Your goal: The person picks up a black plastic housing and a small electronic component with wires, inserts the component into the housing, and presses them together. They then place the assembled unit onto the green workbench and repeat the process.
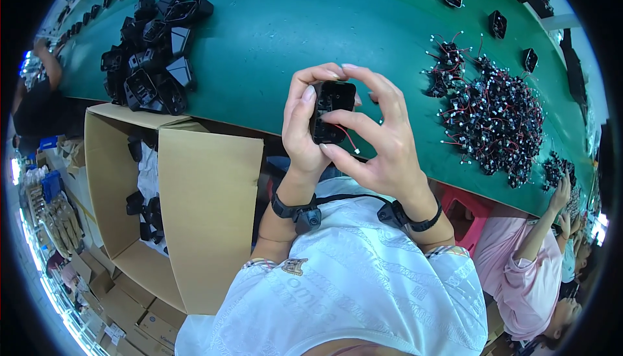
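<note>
Above the edge of the green table, my left hand (303, 122) is closed around the left side of a black plastic housing (338, 96), its open inside facing up. My right hand (384, 136) grips the same housing from the right. Its thumb is at the lower edge and another finger reaches the top, while the index fingertip presses inside. From under that finger runs a red wire (349, 137) with a small white connector at its end. The part it is attached to is mostly hidden by the fingers.
A heap of black housings (149, 57) lies left on the table (272, 38). To the right is a large pile of small wired black parts (496, 116). A cardboard box (211, 213) stands at the near left. A co-worker in pink (529, 284) reaches in at right.
</note>
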Demonstrator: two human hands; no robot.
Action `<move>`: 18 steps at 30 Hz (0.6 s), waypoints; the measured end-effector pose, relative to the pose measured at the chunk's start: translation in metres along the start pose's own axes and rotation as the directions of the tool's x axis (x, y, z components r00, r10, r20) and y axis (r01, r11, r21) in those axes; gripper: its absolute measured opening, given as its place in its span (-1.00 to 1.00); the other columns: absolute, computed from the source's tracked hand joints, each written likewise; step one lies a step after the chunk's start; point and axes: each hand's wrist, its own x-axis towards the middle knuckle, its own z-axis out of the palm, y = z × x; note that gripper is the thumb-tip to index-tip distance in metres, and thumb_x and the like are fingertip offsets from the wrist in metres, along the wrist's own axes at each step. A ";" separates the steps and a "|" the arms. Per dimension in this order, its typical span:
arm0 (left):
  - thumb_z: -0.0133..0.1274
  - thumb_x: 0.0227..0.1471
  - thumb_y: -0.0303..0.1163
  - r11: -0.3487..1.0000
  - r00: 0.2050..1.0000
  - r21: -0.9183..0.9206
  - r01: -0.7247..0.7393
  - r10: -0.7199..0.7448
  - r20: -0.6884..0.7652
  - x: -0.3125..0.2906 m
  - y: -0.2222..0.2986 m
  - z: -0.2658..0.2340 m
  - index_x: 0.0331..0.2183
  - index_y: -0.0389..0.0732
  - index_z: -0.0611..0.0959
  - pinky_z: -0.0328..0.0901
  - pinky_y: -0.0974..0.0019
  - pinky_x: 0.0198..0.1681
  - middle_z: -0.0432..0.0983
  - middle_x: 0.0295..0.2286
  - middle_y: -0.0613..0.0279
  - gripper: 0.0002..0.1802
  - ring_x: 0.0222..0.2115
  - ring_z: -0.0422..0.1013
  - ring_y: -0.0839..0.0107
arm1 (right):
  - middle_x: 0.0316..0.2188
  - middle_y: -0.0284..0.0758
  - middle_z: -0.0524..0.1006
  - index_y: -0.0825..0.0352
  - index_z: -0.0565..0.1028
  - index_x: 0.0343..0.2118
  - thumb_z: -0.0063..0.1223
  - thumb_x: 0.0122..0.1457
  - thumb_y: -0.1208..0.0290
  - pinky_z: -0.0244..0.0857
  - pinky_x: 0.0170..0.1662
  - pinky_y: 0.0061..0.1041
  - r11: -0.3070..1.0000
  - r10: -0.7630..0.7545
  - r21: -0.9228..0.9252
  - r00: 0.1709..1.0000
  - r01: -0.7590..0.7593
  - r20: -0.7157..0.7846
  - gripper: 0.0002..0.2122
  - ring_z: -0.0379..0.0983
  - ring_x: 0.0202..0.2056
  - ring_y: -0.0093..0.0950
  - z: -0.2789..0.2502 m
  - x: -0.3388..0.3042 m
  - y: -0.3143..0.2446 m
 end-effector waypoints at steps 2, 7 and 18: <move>-0.26 0.26 -0.20 1.000 0.999 0.015 0.012 -0.013 0.030 -0.001 0.001 -0.002 -0.08 -0.26 0.38 0.38 0.17 -0.18 0.36 -0.06 -0.05 -0.65 -0.24 0.41 0.20 | 0.22 -0.13 0.32 0.21 0.63 -0.23 0.38 -0.19 0.42 0.27 0.10 -0.18 0.999 -0.041 0.001 0.999 0.041 0.021 -0.65 0.27 0.19 -0.12 -0.002 0.001 0.001; -0.18 0.26 -0.28 0.994 0.999 -0.105 0.008 -0.003 0.052 0.001 -0.001 0.000 -0.04 -0.26 0.34 0.41 0.17 -0.07 0.27 0.02 -0.11 -0.68 -0.19 0.45 0.19 | 0.17 -0.20 0.39 0.23 0.61 -0.24 0.41 -0.22 0.49 0.31 0.11 -0.18 0.999 -0.032 -0.036 0.999 0.033 0.035 -0.63 0.32 0.15 -0.11 -0.005 0.002 0.003; -0.04 0.27 -0.27 0.998 0.998 -0.020 0.062 -0.061 0.020 0.002 0.001 -0.004 -0.09 -0.21 0.36 0.43 0.25 -0.06 0.27 0.07 -0.06 -0.72 -0.12 0.43 0.31 | 0.15 -0.14 0.40 0.28 0.59 -0.25 0.40 -0.22 0.48 0.27 0.15 -0.23 0.993 0.075 0.085 0.996 -0.079 0.056 -0.63 0.35 0.14 -0.16 -0.011 -0.001 0.006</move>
